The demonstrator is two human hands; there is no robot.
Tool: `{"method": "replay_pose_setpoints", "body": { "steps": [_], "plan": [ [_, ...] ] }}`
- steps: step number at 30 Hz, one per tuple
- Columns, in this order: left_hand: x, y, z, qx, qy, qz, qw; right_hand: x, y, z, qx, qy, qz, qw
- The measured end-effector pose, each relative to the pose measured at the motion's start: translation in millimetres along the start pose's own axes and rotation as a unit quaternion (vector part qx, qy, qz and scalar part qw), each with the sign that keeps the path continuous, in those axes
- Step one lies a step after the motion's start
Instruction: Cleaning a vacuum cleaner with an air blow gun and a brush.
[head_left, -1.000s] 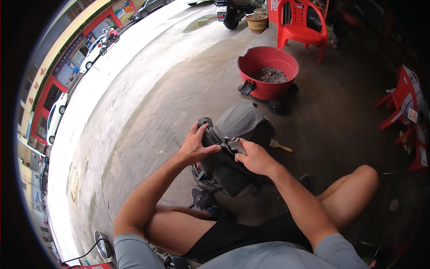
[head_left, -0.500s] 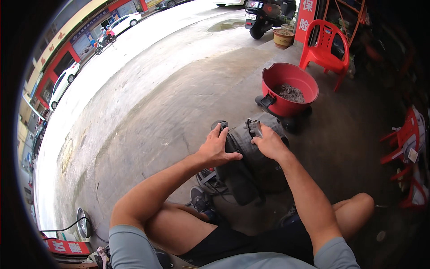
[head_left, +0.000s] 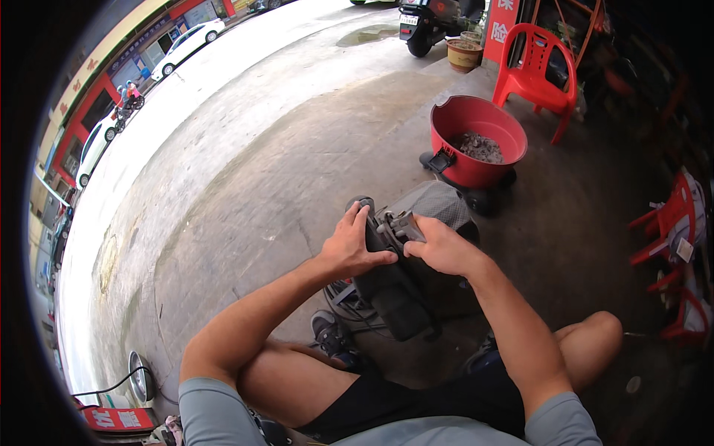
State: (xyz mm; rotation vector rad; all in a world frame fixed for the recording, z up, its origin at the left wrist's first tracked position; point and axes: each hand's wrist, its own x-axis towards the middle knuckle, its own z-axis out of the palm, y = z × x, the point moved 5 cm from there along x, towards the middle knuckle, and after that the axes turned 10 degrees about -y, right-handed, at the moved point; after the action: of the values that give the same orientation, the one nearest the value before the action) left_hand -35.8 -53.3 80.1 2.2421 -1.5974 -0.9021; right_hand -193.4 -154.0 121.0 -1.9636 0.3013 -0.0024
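Observation:
Between my knees stands a long black padded-looking part (head_left: 401, 305) with a rounded upper end. My left hand (head_left: 349, 241) lies against its upper left side, the fingers over the top and the thumb across the face, holding it. In my right hand (head_left: 446, 247) is a small silver-grey metal tool (head_left: 402, 224), fingers closed round it; its tip is at the black part's upper edge, beside the left fingertips. The tool's exact kind cannot be made out. Just behind sits a grey mesh-covered body (head_left: 435, 199), partly hidden by my right hand.
A red tub (head_left: 478, 167) on black casters, with grey dusty debris inside, stands beyond. Behind it are a red plastic chair (head_left: 535, 74), a flowerpot (head_left: 464, 56) and a parked scooter (head_left: 435, 22). Cables (head_left: 346, 297) lie near my shoe (head_left: 331, 331). A metal bowl (head_left: 140, 375) is at the left.
My right hand has moved left and slightly down with the silver-grey tool, closer to the black part. The left hand stays on the black part, shifted slightly. A motorbike in the street has moved left.

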Motion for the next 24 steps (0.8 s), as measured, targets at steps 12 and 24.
{"method": "replay_pose_setpoints", "body": {
  "steps": [12,24],
  "plan": [
    [-0.4,-1.5,-0.1,-0.005,0.012,0.002,1.0,-23.7,13.9,-7.3,-0.092,0.041,0.099,0.99],
    [-2.2,-0.7,0.6,0.009,0.013,0.008,1.0,-8.6,3.3,-6.4,-0.141,0.056,0.135,0.979]
  ]
}}
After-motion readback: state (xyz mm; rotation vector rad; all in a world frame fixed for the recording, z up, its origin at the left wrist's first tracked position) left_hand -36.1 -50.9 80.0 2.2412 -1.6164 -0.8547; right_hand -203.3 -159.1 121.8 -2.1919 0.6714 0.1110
